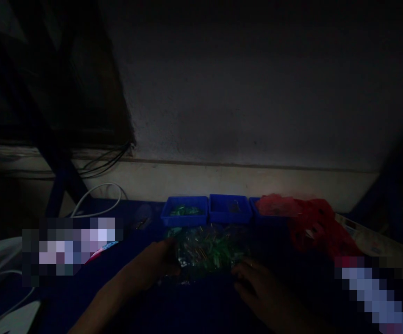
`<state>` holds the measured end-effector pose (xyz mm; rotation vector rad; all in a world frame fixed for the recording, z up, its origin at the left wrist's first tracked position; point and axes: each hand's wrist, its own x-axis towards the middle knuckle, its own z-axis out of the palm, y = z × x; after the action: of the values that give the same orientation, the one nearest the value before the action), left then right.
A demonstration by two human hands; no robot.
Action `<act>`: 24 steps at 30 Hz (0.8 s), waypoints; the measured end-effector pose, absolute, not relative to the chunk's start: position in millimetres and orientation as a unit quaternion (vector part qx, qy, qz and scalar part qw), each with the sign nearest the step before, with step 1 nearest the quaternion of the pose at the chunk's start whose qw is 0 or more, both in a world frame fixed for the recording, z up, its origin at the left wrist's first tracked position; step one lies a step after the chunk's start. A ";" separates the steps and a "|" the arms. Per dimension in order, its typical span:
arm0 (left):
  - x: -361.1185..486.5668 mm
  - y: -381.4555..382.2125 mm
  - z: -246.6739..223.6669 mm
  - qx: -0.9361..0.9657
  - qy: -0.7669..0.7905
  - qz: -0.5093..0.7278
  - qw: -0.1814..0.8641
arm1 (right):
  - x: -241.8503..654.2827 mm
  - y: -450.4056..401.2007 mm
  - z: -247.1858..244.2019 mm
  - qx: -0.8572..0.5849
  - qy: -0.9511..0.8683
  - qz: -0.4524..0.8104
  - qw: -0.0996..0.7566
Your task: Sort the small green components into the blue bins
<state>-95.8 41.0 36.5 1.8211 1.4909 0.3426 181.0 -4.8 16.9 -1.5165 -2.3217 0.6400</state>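
In the middle of the blue table lies a heap of clear plastic bags (218,248) with green pieces and thin gold-coloured bits in or among them. My left hand (161,260) is at the heap's left edge, thumb and fingers closed round the plastic there. At the lower right edge, my right hand (253,278) has its fingers curled in on the plastic. Dim light hides the fingertips of both hands and makes separate bags hard to tell apart.
Behind the heap stand a blue bin (184,222) with green pieces, another blue bin (229,217) holding a small clear packet, and a third partly under red plastic (312,222). A white cable (99,185) loops at left. A wall rises behind the table.
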 end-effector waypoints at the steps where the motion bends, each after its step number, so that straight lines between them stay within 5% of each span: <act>1: -97.4 42.0 36.7 0.715 0.582 0.132 0.365 | 182.0 -3.9 17.4 -0.530 -0.808 0.214 0.139; 7: -104.3 34.0 67.7 0.713 0.508 0.162 0.456 | 183.0 -1.7 21.7 -0.543 -0.812 0.188 0.106; 13: -84.6 19.6 74.1 0.675 0.447 0.197 0.554 | 180.2 -2.1 19.7 -0.534 -0.809 0.178 0.169; 18: -65.9 11.2 53.3 0.638 0.370 0.068 0.672 | 174.7 -14.5 28.4 -0.491 -0.805 0.255 0.211; 24: -26.5 4.0 27.2 0.637 0.437 0.239 0.589 | 177.0 -27.1 29.8 -0.441 -0.801 0.354 0.194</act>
<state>-26.5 4.0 27.2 1.4827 1.0167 0.5560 177.0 -27.1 29.8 -1.2375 -2.2467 0.9928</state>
